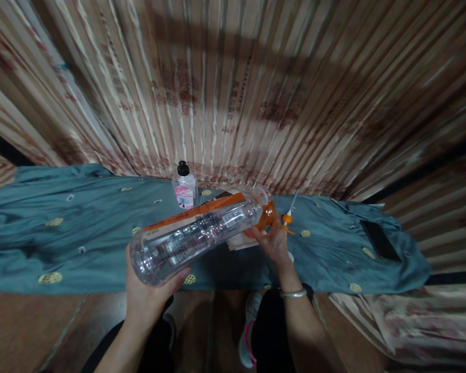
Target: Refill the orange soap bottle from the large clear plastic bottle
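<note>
Got a teal-covered bench [334, 269] with a striped curtain [217, 103] behind. My left hand [149, 295] is curled round the base of a big clear bottle [194, 238], slanted over the bench; my right hand [275, 241] grips an orange bottle [267, 215] by its mouth. Small bottle [189, 181] has a pink label [184, 198], unreadable for me.

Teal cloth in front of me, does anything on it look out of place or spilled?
The orange pump top looks odd: it lies loose with its tube bare, near your right hand, fitted to no bottle. The cloth is wrinkled. I see no spill.
</note>
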Action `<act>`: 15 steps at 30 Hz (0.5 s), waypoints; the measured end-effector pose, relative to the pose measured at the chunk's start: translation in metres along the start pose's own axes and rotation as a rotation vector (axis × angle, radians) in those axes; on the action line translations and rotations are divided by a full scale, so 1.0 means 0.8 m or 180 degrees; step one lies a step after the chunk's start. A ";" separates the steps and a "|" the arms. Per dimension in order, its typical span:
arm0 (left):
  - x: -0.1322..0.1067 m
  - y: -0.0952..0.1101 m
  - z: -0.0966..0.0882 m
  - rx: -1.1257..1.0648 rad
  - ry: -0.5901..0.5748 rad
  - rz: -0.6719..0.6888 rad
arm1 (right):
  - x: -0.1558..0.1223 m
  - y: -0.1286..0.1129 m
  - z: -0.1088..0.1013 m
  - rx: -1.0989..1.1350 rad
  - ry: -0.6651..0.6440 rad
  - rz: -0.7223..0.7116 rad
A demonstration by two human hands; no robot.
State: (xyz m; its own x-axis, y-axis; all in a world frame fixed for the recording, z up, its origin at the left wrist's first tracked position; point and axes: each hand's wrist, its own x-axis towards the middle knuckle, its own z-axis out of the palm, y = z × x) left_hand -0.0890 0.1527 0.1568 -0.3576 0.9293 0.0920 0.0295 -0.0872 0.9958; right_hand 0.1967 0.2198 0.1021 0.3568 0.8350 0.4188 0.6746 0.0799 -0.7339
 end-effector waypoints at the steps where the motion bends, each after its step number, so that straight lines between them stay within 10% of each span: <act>1: 0.000 0.000 0.000 0.0027 0.0014 0.0032 | 0.000 0.000 0.000 0.0006 0.0007 -0.0004; 15: 0.013 -0.015 -0.008 0.0013 0.0097 0.0168 | 0.000 0.006 0.003 0.0132 0.0023 -0.0061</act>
State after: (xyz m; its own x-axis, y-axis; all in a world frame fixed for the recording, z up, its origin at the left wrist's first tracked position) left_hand -0.0992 0.1611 0.1456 -0.3838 0.9121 0.1443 0.0528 -0.1344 0.9895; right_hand 0.1983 0.2217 0.0974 0.3488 0.8292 0.4368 0.6539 0.1185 -0.7472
